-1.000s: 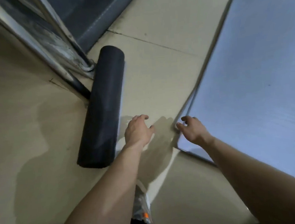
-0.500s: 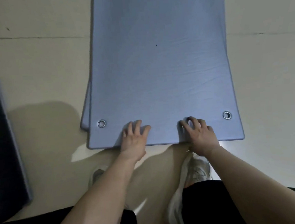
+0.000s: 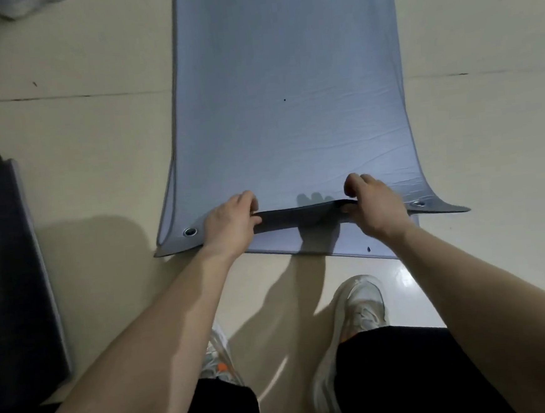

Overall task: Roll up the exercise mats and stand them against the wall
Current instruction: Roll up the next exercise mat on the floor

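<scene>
A blue exercise mat [image 3: 288, 91] lies flat on the floor and runs away from me. My left hand [image 3: 230, 224] and my right hand [image 3: 374, 206] each grip its near edge, fingers curled over it. That edge is lifted off a second blue mat [image 3: 326, 243] lying underneath, and the dark underside shows between my hands. Metal eyelets sit at the near corners. A rolled dark mat [image 3: 4, 260] lies on the floor at the left.
Beige tiled floor [image 3: 81, 156] surrounds the mats, with a tile seam crossing behind. My two pale sneakers [image 3: 355, 323] stand just in front of the mat's near edge. Something dark and blurred sits at the top left corner.
The view swung from the rolled dark mat to the flat blue mat. My hands, laid on its near edge half a second ago, now curl around it and have lifted it.
</scene>
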The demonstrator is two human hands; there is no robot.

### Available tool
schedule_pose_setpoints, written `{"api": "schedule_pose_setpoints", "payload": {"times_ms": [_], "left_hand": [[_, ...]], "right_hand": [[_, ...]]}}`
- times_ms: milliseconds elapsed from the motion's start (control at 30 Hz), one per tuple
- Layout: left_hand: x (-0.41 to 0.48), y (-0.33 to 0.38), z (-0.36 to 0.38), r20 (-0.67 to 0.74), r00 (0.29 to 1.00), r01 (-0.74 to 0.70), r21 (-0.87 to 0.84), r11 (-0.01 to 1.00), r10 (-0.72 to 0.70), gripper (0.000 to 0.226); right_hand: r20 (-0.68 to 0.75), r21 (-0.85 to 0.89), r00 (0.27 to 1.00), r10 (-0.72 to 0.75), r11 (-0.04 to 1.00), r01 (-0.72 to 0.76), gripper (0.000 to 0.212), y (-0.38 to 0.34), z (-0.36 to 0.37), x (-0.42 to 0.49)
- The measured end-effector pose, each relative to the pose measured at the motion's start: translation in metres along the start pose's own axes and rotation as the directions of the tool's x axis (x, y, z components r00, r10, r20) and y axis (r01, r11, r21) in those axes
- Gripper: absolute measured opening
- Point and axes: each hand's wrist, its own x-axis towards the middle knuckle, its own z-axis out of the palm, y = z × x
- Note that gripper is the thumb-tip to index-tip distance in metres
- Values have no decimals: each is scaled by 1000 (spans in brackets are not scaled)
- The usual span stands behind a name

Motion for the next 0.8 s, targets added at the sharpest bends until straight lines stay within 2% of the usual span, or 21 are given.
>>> {"api": "schedule_pose_setpoints", "payload": {"times_ms": [67, 133, 233, 267, 300, 333, 400, 467, 567, 633, 700, 800], "left_hand": [[4, -2, 7, -222, 969, -75, 169, 983, 112, 17], [14, -3, 14, -319, 933, -80, 268, 960, 167, 14], [30, -2, 26, -377, 913, -68, 242, 968, 159, 11], [32, -4, 32, -387, 907, -80, 229, 970, 166, 12], [32, -8, 40, -383, 906, -104, 213, 972, 181, 16], [28, -12, 47, -343, 921, -128, 184, 975, 186, 26], [19, -23, 57, -149, 972, -160, 147, 976, 182, 61], [17, -33, 63, -5, 983, -179, 138, 974, 182, 79], [23, -36, 61, 47, 985, -173, 125, 977, 168, 71], [22, -34, 59, 37, 980, -200, 140, 970, 197, 61], [16, -32, 48, 24, 980, -198, 132, 971, 197, 50], [16, -28, 20, 143, 984, -128, 164, 978, 105, 47]], "right_hand": [[-209, -234, 971, -116, 970, 66, 16, -9, 15, 3], [-289, -334, 947, -137, 942, 34, 20, -14, 27, 9], [-319, -331, 943, -98, 943, -14, 18, -10, 42, 19], [-306, -324, 946, -110, 946, 5, 15, -6, 48, 20], [-275, -310, 953, -124, 950, 35, 22, 0, 54, 19], [-216, -293, 966, -142, 953, 75, 36, 7, 61, 17], [-65, -288, 979, -194, 943, 168, 66, 22, 75, 15], [45, -313, 981, -189, 930, 193, 68, 33, 84, 19], [22, -293, 985, -169, 941, 168, 47, 31, 84, 28], [27, -255, 984, -176, 951, 177, 44, 27, 76, 27], [106, -225, 983, -151, 959, 171, 44, 21, 60, 21], [203, -249, 977, -73, 961, 124, 41, 9, 32, 19]]}}
